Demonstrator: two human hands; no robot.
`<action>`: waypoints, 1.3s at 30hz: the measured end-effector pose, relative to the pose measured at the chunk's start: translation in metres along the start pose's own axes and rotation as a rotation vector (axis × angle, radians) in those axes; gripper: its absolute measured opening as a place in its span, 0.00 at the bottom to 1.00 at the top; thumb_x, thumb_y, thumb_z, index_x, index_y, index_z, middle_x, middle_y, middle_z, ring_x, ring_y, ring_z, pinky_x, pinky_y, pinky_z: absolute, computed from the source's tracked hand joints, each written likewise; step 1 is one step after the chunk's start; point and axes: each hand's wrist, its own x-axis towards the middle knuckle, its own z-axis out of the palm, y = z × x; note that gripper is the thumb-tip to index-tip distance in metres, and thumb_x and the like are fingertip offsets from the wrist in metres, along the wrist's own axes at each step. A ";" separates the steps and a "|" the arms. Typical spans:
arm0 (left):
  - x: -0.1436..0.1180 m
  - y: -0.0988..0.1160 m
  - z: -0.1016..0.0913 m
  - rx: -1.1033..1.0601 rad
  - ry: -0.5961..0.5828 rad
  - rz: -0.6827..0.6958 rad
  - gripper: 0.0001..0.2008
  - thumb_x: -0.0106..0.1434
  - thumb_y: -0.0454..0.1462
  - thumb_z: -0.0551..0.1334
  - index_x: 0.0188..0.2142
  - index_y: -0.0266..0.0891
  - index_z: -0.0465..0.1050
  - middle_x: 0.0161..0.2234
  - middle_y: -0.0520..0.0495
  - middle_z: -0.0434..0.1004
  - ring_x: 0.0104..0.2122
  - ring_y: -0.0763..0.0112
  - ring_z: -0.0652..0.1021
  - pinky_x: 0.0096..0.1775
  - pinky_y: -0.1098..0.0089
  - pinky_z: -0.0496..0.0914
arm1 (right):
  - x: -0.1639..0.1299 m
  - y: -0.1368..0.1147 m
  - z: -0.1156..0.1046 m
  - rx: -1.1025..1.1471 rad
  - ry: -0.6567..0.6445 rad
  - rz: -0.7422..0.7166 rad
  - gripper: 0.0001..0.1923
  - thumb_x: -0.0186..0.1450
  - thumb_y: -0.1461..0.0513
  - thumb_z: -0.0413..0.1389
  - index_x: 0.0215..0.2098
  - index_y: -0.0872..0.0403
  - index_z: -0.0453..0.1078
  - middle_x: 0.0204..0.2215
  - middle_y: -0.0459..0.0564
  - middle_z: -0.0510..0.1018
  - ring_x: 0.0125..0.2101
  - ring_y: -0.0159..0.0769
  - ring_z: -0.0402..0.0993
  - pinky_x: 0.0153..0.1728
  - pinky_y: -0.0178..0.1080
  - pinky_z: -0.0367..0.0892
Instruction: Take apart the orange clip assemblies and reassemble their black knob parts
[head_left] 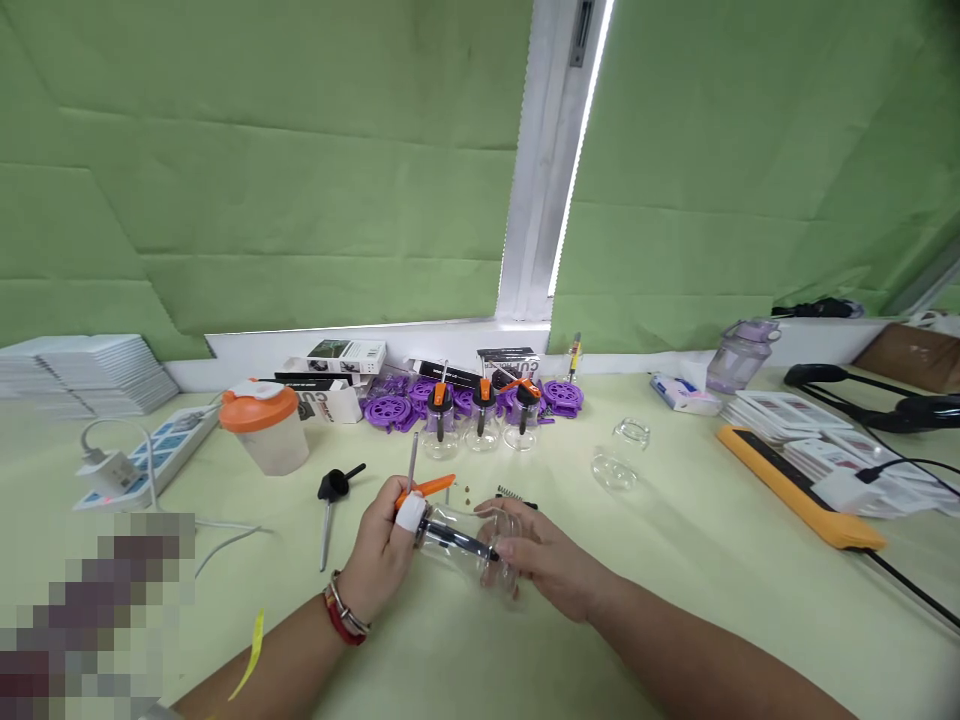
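A clear bottle (469,520) lies tilted nearly sideways between both hands, a black tube running down inside it. My left hand (384,545) is closed round its neck end, where an orange lever (435,487) and a thin metal rod (412,460) stick out. White wrapping covers the left thumb tip. Around the wide base end my right hand (551,560) is closed, with some fingers showing through the clear wall. Just beyond the bottle lie a small spring (511,492) and tiny brass-coloured pieces (468,495). A black part with a metal rod (335,487) rests left of my left hand.
Three similar bottles (480,432) stand before purple discs (390,410) and boxes (346,355). An orange-lidded container (270,440) and power strip (161,450) are left. Clear pieces (613,470), a yellow-orange power strip (802,490) and a purple-lidded bottle (739,360) sit right.
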 end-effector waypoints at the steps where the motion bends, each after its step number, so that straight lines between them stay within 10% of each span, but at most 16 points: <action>1: 0.002 -0.001 -0.001 0.021 0.015 -0.017 0.10 0.63 0.44 0.51 0.30 0.41 0.60 0.21 0.57 0.60 0.20 0.77 0.62 0.22 0.76 0.60 | 0.000 0.000 -0.001 -0.171 0.034 -0.113 0.30 0.54 0.52 0.58 0.52 0.51 0.56 0.46 0.56 0.66 0.41 0.44 0.69 0.37 0.46 0.67; 6: 0.006 -0.004 0.000 0.059 0.120 -0.114 0.12 0.63 0.46 0.50 0.28 0.41 0.60 0.21 0.56 0.60 0.19 0.77 0.63 0.19 0.77 0.61 | 0.001 -0.002 -0.007 -0.717 0.094 -0.521 0.37 0.51 0.51 0.62 0.56 0.48 0.56 0.55 0.55 0.58 0.57 0.51 0.49 0.56 0.54 0.47; 12: 0.005 -0.004 0.000 0.076 0.196 -0.025 0.10 0.62 0.45 0.51 0.30 0.41 0.61 0.21 0.56 0.62 0.19 0.76 0.63 0.20 0.77 0.63 | 0.000 -0.001 -0.006 -0.228 0.060 -0.006 0.33 0.64 0.44 0.38 0.62 0.49 0.40 0.42 0.56 0.68 0.37 0.39 0.71 0.34 0.44 0.69; 17: 0.007 -0.005 -0.003 0.065 0.204 -0.058 0.12 0.63 0.46 0.50 0.29 0.41 0.60 0.21 0.56 0.60 0.19 0.77 0.63 0.20 0.77 0.62 | -0.004 -0.004 -0.008 -0.444 0.174 -0.282 0.40 0.53 0.49 0.60 0.60 0.45 0.50 0.57 0.56 0.55 0.54 0.46 0.56 0.52 0.49 0.56; 23: 0.008 -0.008 -0.003 0.095 0.201 -0.042 0.12 0.63 0.45 0.51 0.29 0.41 0.61 0.21 0.56 0.61 0.19 0.77 0.63 0.20 0.77 0.61 | 0.002 0.000 -0.005 -0.102 0.018 0.011 0.34 0.62 0.45 0.46 0.61 0.47 0.43 0.50 0.60 0.63 0.41 0.42 0.70 0.39 0.50 0.68; 28: 0.007 -0.005 -0.002 0.067 0.213 -0.054 0.12 0.62 0.45 0.51 0.28 0.41 0.60 0.21 0.56 0.61 0.19 0.77 0.63 0.20 0.77 0.61 | 0.000 -0.002 -0.007 -0.451 0.150 -0.327 0.42 0.51 0.50 0.61 0.59 0.44 0.50 0.61 0.55 0.48 0.58 0.49 0.49 0.56 0.52 0.50; 34: 0.007 -0.001 -0.001 0.123 0.216 -0.031 0.12 0.62 0.45 0.52 0.28 0.41 0.61 0.19 0.57 0.59 0.19 0.77 0.63 0.20 0.77 0.61 | 0.004 0.000 -0.003 -0.049 -0.034 0.050 0.29 0.64 0.44 0.38 0.58 0.49 0.47 0.44 0.57 0.67 0.34 0.40 0.73 0.32 0.46 0.70; 39: 0.013 -0.005 -0.005 0.039 0.281 -0.168 0.15 0.60 0.48 0.52 0.27 0.40 0.61 0.20 0.57 0.61 0.17 0.77 0.63 0.17 0.77 0.60 | 0.000 0.002 -0.012 -0.790 0.173 -0.515 0.30 0.56 0.66 0.55 0.55 0.47 0.54 0.54 0.56 0.57 0.55 0.47 0.54 0.51 0.52 0.59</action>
